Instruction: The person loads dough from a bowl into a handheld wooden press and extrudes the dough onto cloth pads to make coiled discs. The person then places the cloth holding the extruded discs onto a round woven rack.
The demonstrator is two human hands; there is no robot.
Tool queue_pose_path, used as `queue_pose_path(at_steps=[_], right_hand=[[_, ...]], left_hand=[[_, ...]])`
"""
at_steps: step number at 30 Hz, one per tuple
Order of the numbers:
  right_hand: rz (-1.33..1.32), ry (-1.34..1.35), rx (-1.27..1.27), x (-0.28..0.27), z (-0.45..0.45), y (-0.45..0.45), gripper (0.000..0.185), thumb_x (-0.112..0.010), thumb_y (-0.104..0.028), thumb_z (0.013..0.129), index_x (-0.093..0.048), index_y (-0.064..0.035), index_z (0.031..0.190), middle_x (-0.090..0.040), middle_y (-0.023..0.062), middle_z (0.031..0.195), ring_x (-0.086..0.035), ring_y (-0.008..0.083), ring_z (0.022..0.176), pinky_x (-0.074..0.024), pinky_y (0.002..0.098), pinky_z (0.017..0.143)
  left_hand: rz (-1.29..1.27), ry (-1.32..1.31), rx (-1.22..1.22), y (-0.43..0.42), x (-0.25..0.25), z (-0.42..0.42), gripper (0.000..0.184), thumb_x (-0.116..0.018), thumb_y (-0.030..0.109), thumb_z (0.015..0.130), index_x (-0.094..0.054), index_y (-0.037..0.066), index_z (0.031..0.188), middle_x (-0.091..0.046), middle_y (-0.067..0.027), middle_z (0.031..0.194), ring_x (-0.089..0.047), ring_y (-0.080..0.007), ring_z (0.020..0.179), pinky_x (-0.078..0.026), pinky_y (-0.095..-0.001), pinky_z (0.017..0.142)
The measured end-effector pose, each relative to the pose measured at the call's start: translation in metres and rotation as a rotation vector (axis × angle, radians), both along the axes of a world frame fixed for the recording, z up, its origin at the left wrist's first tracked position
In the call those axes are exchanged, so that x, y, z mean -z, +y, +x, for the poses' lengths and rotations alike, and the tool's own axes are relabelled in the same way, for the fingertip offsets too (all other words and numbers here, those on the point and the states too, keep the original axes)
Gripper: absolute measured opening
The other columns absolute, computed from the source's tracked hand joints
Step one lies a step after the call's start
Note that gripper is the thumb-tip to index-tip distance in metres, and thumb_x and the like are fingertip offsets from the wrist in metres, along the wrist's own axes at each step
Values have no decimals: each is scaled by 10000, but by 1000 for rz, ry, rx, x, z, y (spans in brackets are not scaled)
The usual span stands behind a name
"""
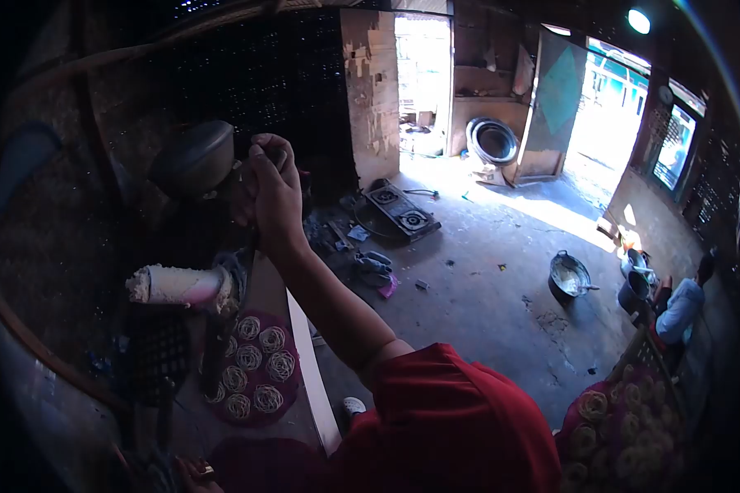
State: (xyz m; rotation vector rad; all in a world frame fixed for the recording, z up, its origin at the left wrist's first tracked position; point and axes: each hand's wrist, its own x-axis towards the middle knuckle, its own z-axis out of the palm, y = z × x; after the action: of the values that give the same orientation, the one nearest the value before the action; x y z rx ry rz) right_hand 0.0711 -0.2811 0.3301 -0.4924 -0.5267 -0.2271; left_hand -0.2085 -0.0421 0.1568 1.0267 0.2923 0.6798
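Observation:
My right hand (275, 185), at the end of a red sleeve, is raised with its fingers curled closed. What it grips is dark and hard to make out. Beside it, to the left, is a rounded metal bowl or pot (197, 156). Below the hand lies a white cylinder coated in dough (177, 285), joined to a dark metal fitting (234, 279). Several round nests of pale strands (249, 357) rest on a purple round mat (251, 417). At the bottom edge, part of my left hand (197, 475) shows in deep shadow; its fingers are unclear.
A two-burner stove (400, 209) sits on the concrete floor. Farther right stands a dark pan of pale mixture (569, 275), near a person in a light top (681, 312). More strand nests (625, 423) lie at lower right. A pale board edge (311, 374) runs beside the mat.

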Motion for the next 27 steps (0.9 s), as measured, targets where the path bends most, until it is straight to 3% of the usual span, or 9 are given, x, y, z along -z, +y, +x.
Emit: queue_pose_path(at_steps=[10, 14, 16, 17, 18, 20, 21, 23, 27], right_hand=[[35, 80, 201, 28, 34, -26, 98, -434, -165, 951, -428, -157, 1049, -364, -3, 602, -335, 86, 380, -298, 241, 319], [21, 110, 265, 44, 47, -30, 118, -455, -174, 944, -428, -159, 1058, -392, -4, 614, -355, 86, 394, -311, 236, 327], [-30, 144, 332, 53, 51, -32, 168, -494, -201, 934, -423, -138, 1072, -424, -6, 635, -405, 85, 417, -353, 235, 334], [-76, 142, 357, 62, 59, -33, 208, -518, -223, 928, -417, -118, 1077, -440, -8, 650, -444, 86, 433, -385, 235, 338], [-137, 64, 442, 77, 78, -31, 267, -544, -263, 918, -413, -116, 1098, -463, 6, 664, -500, 105, 482, -416, 249, 372], [-227, 224, 429, 86, 81, -18, 334, -576, -281, 898, -411, -119, 1139, -462, 19, 635, -530, 117, 488, -419, 247, 377], [-163, 140, 430, 94, 91, -7, 325, -582, -271, 893, -426, -123, 1136, -466, 14, 633, -508, 113, 464, -412, 241, 373], [-85, 201, 265, 94, 92, 16, 246, -555, -229, 900, -462, -101, 1088, -442, 2, 641, -453, 93, 461, -409, 241, 392], [-87, 254, 83, 103, 79, 91, 168, -509, -166, 898, -466, -105, 1049, -396, -12, 635, -384, 81, 476, -339, 251, 408]], left_hand=[[-192, -101, -91, -23, -2, 64, 257, -524, 244, 924, -482, 102, 713, -452, -23, 645, -452, -166, 610, -393, -312, 610], [-157, -116, 5, -1, 33, 79, 237, -541, 272, 918, -523, 99, 758, -505, -47, 705, -479, -172, 649, -393, -303, 618], [-178, -147, -10, 28, 72, 84, 228, -519, 268, 929, -579, 80, 1043, -592, -47, 851, -567, -147, 761, -460, -269, 662], [-77, -253, 293, 30, 71, 77, 282, -483, 299, 943, -570, 65, 1074, -618, -73, 949, -580, -168, 851, -472, -283, 687], [-206, -120, 47, 27, 78, 77, 315, -456, 321, 952, -562, 56, 1086, -621, -107, 1013, -586, -196, 907, -485, -301, 715], [-162, -300, 291, 42, 93, 71, 385, -441, 300, 958, -508, 11, 1203, -590, -146, 1153, -574, -262, 1046, -509, -392, 790], [-151, -370, 334, 36, 83, 72, 390, -424, 314, 962, -525, 2, 1174, -590, -163, 1146, -571, -286, 1054, -512, -398, 783], [22, -194, 95, 27, 66, 62, 434, -463, 340, 947, -490, 14, 1231, -580, -183, 1153, -551, -267, 1078, -502, -343, 756], [97, -238, 73, 27, 44, 34, 553, -485, 305, 939, -330, -27, 1353, -368, -187, 1397, -374, -337, 1278, -409, -432, 979]])
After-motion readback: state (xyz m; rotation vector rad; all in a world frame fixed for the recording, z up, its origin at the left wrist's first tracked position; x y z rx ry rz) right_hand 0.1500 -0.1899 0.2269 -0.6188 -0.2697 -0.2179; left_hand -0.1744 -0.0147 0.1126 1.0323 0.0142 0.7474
